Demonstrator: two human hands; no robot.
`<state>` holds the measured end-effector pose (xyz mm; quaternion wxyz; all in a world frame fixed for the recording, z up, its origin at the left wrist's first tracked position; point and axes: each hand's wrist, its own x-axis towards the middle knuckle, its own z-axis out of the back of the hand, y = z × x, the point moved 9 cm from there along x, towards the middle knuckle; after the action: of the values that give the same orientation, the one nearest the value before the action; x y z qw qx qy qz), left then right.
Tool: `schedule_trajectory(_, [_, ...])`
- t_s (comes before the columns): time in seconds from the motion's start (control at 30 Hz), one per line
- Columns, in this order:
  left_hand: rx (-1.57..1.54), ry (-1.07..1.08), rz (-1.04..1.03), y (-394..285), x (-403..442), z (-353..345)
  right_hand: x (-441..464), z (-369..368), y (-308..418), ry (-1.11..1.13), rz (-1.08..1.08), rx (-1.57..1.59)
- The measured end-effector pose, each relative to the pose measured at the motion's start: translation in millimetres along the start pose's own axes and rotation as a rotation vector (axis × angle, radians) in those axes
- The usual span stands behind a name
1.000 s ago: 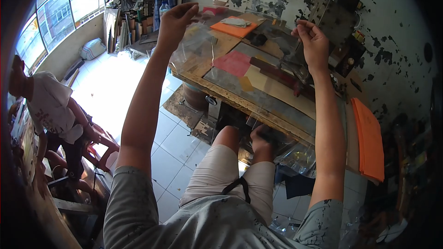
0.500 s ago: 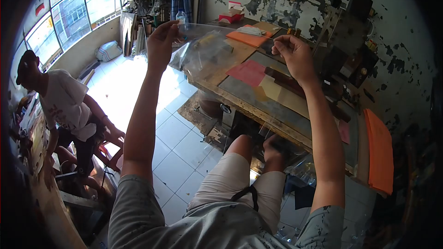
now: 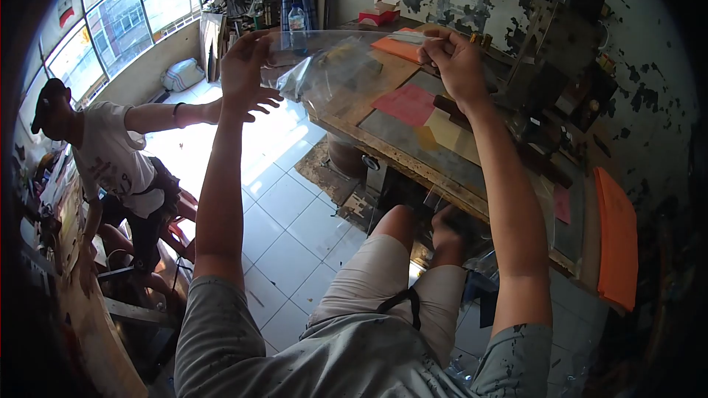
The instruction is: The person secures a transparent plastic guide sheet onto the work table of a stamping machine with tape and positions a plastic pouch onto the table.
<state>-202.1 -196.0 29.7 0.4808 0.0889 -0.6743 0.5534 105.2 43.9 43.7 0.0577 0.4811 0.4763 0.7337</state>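
Observation:
A thin, clear plastic sheet [image 3: 335, 38] is stretched between my two hands, held up above the workbench. My left hand [image 3: 245, 66] is closed, pinching the sheet's left end. At the right end, my right hand [image 3: 456, 68] grips it with bent fingers. Through the film, crinkled clear plastic [image 3: 317, 77] shows near the bench corner; whether it is part of the same sheet I cannot tell. Beneath the hands on the bench lie an orange sheet [image 3: 396, 47], a pink sheet [image 3: 407, 104] and a pale yellow sheet [image 3: 447, 133].
The workbench [image 3: 383, 149] runs from front to right, with a dark machine [image 3: 564, 66] behind it. A folded orange stack [image 3: 615, 239] sits at its right end. A water bottle [image 3: 296, 21] stands at the back. On the left, a person [image 3: 118, 155] stretches an arm toward my left forearm.
The person on the left has raised an arm, and that open hand now shows behind my left forearm. My right hand has moved slightly up and left; the view has shifted a little.

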Motion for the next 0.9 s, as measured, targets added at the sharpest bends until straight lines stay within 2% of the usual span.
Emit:
schedule_trajectory(0.2, [0.165, -0.092, -0.050, 12.8, 8.1, 53.5, 8.1, -40.7, 1.2, 0.007, 0.083, 0.035])
schedule_trajectory(0.33, [0.476, -0.035, -0.318, -17.9, 0.9, 80.5, 5.5, -73.5, 10.2, 0.048, 0.090, 0.049])
schedule_trajectory(0.37, [0.394, -0.066, -0.156, -6.9, -1.5, 93.9, 4.5, -80.6, 12.7, 0.062, 0.114, 0.050])
schedule_trajectory(0.47, [0.559, -0.071, -0.314, 10.0, -1.3, 124.6, 5.0, -102.3, 17.1, 0.089, 0.169, 0.038])
schedule_trajectory(0.5, [0.542, -0.043, -0.298, 13.5, -0.5, 132.6, 2.3, -109.5, 19.4, 0.089, 0.177, 0.051])
schedule_trajectory(0.6, [0.044, -0.079, 0.054, 49.0, -2.8, 169.3, -3.3, -135.2, 28.9, 0.122, 0.175, 0.031])
schedule_trajectory(0.73, [-0.105, -0.030, -0.036, 47.1, -15.5, 196.9, -15.2, -169.1, 38.4, 0.150, 0.162, 0.033])
schedule_trajectory(0.8, [0.152, -0.102, -0.013, 37.3, -22.3, 215.8, -21.8, -187.1, 38.6, 0.098, 0.271, 0.038])
schedule_trajectory(0.87, [0.112, -0.246, 0.017, 44.5, -29.8, 244.1, -34.9, -209.3, 40.9, 0.138, 0.235, 0.076])
schedule_trajectory(0.9, [0.210, -0.263, 0.020, 43.9, -31.8, 255.6, -42.4, -217.7, 42.1, 0.138, 0.238, 0.075])
